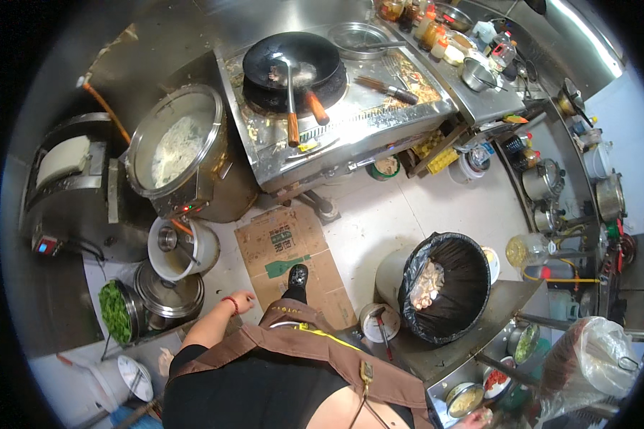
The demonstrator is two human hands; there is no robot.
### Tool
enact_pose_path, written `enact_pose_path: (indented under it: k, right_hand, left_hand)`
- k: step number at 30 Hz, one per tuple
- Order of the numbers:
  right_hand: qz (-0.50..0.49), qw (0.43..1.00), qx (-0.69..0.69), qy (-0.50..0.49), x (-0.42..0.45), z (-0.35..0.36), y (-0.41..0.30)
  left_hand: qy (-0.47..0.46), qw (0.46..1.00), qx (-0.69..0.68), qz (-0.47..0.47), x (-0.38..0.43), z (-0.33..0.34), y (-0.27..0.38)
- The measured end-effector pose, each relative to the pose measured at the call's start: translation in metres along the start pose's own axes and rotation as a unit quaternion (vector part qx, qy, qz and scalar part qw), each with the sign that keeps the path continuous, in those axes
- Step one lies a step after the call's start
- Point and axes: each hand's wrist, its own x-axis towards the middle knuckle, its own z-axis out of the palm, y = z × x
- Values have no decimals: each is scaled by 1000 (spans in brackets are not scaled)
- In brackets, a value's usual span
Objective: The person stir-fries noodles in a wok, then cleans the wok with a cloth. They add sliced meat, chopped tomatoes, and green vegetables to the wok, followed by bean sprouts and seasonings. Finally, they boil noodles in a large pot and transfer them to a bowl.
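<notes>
My left hand, with a red bracelet at the wrist, hangs over the floor beside my brown apron. Its fingers are loosely bent and nothing shows in them. At the bottom edge my right hand reaches among food bowls and is partly cut off. A bowl of pale chopped food is nearest to it, with a bowl of chopped red food just beyond. Whether its fingertips pinch something is too small to tell. A bowl of chopped greens stands farther along that row.
Ahead, a black wok with a ladle rests on a steel stove. A large pot of whitish liquid stands left. A black-lined bin is at right. Flattened cardboard covers floor under my foot.
</notes>
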Motion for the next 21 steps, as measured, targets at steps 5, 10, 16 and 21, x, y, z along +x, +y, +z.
enact_pose_path:
  k: [5, 10, 16, 21]
  right_hand:
    - [37, 987, -28, 156, 15, 171, 121]
    - [284, 931, 206, -101, 73, 503, 236]
    - [337, 889, 52, -305, 79, 802, 410]
    - [367, 819, -33, -440, 75, 939, 580]
  left_hand:
    - [201, 955, -212, -43, 38, -104, -79]
    - [231, 859, -457, -14, 60, -163, -75]
    - [250, 762, -597, -21, 5, -73, -117]
    - [453, 800, -393, -22, -108, 102, -177]
